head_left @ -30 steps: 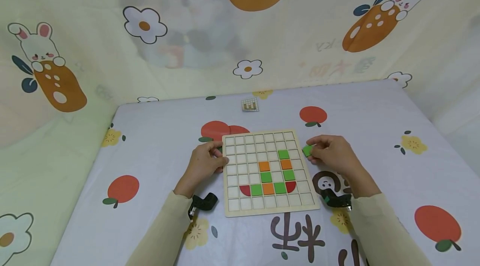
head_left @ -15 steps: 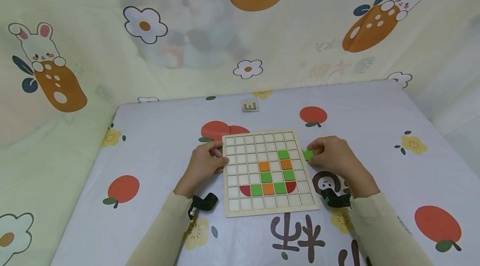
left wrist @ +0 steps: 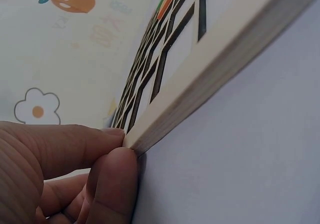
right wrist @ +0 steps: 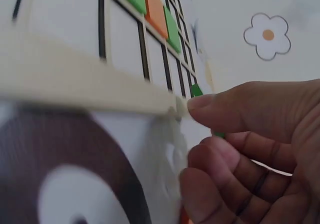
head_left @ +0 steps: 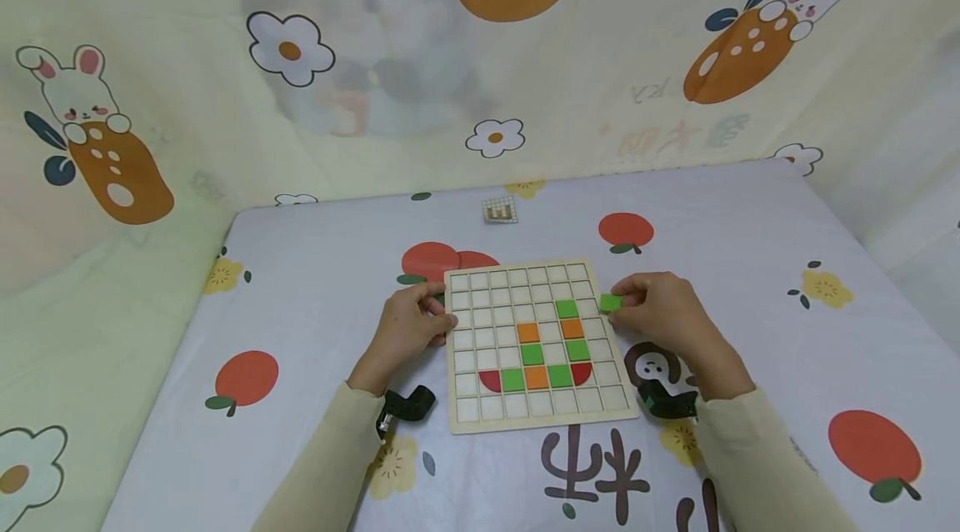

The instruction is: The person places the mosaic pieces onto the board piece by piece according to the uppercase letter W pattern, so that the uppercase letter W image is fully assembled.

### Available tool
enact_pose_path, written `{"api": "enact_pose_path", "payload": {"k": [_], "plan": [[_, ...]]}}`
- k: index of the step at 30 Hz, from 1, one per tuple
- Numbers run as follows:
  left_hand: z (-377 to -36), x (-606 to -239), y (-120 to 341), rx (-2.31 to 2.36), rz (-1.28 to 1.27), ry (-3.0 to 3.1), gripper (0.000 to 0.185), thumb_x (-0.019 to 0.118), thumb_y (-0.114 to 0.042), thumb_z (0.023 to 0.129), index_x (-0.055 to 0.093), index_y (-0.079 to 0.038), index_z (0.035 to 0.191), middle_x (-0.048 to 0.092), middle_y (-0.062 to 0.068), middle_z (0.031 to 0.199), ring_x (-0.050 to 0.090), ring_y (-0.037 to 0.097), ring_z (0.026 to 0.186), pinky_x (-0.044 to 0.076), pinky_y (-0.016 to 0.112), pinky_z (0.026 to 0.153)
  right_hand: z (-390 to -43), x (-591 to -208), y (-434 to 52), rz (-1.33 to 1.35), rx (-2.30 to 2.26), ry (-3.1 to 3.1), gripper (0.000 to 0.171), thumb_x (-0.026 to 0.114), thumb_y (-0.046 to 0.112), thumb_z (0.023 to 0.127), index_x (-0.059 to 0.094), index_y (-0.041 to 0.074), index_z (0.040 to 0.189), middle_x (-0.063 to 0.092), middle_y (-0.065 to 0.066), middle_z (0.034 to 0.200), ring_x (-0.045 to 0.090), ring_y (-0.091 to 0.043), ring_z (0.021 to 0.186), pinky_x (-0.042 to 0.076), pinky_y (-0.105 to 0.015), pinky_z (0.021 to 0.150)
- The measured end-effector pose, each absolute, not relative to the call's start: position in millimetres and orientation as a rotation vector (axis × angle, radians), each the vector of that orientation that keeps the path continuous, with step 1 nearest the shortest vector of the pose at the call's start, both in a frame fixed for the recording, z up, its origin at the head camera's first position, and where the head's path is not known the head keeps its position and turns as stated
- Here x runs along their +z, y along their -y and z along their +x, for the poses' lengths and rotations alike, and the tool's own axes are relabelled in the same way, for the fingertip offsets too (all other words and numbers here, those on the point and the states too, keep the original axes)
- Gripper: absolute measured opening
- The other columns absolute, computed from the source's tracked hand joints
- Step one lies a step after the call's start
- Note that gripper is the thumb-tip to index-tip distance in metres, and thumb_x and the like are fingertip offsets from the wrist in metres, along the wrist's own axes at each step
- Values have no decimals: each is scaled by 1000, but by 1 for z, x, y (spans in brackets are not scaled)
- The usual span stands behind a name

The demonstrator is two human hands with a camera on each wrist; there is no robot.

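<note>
Head view: the right hand (head_left: 663, 315) pinches a green tile (head_left: 611, 303) over the right edge of the grid board (head_left: 536, 419); the left hand (head_left: 408, 328) steadies the left edge. Lowering the tile flat and square to an empty cell should seat it best.

Left wrist view: thumb and fingers (left wrist: 75, 144) grip the board's corner (left wrist: 145, 134).

Right wrist view: fingertips (right wrist: 210, 104) hold the tile (right wrist: 196, 89), mostly hidden, just beside the frame.

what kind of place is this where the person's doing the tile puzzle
Probably a home play corner, perhaps a bed or a table inside a fabric tent. A cartoon fruit-print sheet covers the surface, bunny-and-flower fabric walls close it in, and a wooden grid board with coloured tiles lies between the hands.
</note>
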State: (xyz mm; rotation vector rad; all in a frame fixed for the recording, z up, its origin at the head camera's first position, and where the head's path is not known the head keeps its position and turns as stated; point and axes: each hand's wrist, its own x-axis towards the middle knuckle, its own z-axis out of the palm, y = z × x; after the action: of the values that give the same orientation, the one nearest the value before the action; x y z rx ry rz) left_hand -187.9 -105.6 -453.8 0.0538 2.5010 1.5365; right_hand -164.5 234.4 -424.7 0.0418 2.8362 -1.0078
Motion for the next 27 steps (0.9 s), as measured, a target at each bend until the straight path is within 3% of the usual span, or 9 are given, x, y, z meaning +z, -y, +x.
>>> {"api": "enact_pose_path", "payload": {"k": [19,27], "plan": [[-189,-452,106,1532,43,-2488,55,76,-4,82,56,-4,134,62,8,84,63,15,58,56,27,54,-172,-420,-150,-177,-1165,-2679,25,78,12,76,73,10,100,62,-3,81,54,-20,78,48,-29,61],[-190,-453,107,1550,46,-2470,55,76,-4,82,56,-4,134,61,8,84,64,16,59,56,27,54,-180,-423,-125,-230,-1120,-2669,22,81,14,76,74,12,97,63,0,79,55,-18,80,48,-28,67]]}}
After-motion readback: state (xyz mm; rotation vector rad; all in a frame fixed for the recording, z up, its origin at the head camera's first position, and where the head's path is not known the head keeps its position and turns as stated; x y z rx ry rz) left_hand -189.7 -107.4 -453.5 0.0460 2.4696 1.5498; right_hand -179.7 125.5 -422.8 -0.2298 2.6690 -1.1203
